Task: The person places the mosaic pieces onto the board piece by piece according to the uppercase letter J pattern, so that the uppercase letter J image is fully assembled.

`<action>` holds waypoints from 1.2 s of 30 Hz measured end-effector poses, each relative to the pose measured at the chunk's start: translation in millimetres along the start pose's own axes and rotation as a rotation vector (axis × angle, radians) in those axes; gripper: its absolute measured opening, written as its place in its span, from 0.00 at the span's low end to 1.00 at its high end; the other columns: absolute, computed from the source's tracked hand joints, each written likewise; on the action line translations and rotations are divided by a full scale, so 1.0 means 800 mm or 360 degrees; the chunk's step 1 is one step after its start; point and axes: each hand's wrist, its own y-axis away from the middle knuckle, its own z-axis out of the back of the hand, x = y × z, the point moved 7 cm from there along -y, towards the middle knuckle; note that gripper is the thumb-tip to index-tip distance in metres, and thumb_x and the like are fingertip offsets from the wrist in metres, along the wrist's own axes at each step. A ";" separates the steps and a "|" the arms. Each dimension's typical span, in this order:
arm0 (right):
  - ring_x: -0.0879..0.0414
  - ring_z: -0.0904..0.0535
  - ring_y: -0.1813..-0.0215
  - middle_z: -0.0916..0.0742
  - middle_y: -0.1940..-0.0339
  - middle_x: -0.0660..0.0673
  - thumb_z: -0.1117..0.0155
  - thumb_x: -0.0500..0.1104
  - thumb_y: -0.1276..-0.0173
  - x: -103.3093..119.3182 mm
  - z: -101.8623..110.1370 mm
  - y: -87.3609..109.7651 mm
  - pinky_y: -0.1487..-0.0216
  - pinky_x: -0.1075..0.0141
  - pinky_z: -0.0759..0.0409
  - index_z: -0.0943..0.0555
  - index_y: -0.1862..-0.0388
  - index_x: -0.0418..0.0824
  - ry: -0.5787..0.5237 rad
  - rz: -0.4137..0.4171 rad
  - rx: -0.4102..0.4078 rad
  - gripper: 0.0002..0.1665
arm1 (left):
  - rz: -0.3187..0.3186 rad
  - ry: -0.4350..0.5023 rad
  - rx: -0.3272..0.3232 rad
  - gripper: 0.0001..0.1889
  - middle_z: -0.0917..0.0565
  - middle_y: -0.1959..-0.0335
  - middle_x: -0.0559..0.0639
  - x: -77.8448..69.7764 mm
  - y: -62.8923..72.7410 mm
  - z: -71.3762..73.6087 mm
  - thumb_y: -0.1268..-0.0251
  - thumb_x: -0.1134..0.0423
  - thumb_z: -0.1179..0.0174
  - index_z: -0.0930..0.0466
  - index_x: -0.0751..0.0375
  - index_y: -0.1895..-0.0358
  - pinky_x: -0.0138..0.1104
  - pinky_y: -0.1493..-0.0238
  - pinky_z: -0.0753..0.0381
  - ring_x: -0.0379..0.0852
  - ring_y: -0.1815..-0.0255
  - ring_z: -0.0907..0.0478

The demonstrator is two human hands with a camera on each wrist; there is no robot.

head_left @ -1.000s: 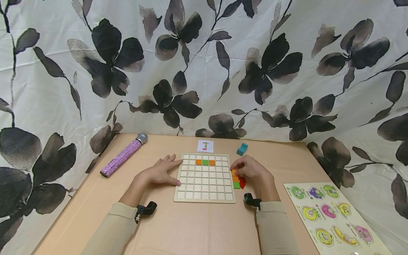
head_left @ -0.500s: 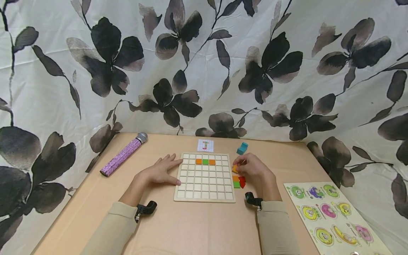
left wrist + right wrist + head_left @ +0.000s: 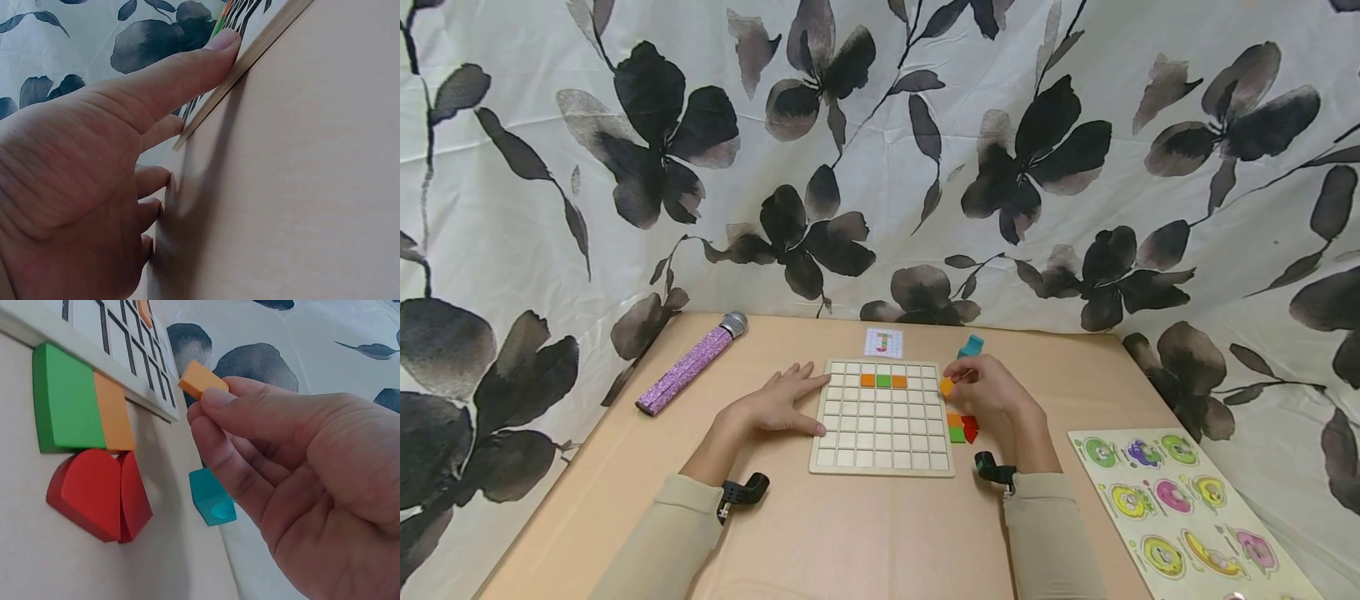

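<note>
A pale square-grid board (image 3: pixel 880 460) lies in the middle of the table, with orange, green and orange squares (image 3: pixel 883 382) in a row near its top. My left hand (image 3: pixel 775 406) touches the board's left edge with spread, extended fingers; in the left wrist view the thumb (image 3: pixel 206 65) lies along that edge. Between thumb and fingertips my right hand (image 3: pixel 1000 390) pinches an orange block (image 3: pixel 201 380), raised beside the board's upper right edge. Below that hand, by the right edge, sit a green block (image 3: pixel 69 403), another orange block (image 3: pixel 114 412) and two red curved blocks (image 3: pixel 90 494).
Behind the right hand stands a teal block (image 3: pixel 212 499), partly covered in the head view. A small pattern card (image 3: pixel 883 342) lies beyond the board. At the left is a glittery purple microphone (image 3: pixel 692 367); a fruit picture sheet (image 3: pixel 1183 504) is at the right.
My right hand has taken the orange block from the pieces beside the board, moving it away from me and tilting it. The left hand has stayed in place.
</note>
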 end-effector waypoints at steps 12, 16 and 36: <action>0.48 0.20 0.55 0.13 0.58 0.45 0.25 0.38 0.33 0.013 -0.012 -0.011 0.52 0.61 0.17 0.12 0.51 0.42 -0.0053 0.0029 -0.0081 0.12 | -0.0005 0.0001 -0.0010 0.54 0.53 0.15 0.70 -0.001 0.003 0.001 0.45 0.37 0.26 0.39 0.54 0.18 0.65 0.17 0.64 0.71 0.14 0.62; 0.48 0.21 0.55 0.13 0.59 0.45 0.24 0.40 0.33 0.019 -0.022 -0.013 0.56 0.61 0.17 0.12 0.51 0.42 -0.0086 0.0012 -0.0099 0.12 | -0.0004 0.0010 -0.0008 0.54 0.53 0.15 0.70 -0.001 0.002 0.000 0.45 0.37 0.26 0.39 0.54 0.18 0.65 0.17 0.65 0.71 0.14 0.62; 0.54 0.18 0.60 0.11 0.61 0.48 0.22 0.38 0.36 0.048 -0.047 -0.022 0.57 0.66 0.16 0.11 0.50 0.36 0.0017 0.0276 -0.0138 0.15 | 0.0006 -0.0002 0.0003 0.53 0.53 0.15 0.69 -0.003 0.002 0.000 0.45 0.37 0.26 0.39 0.53 0.18 0.65 0.17 0.65 0.71 0.14 0.62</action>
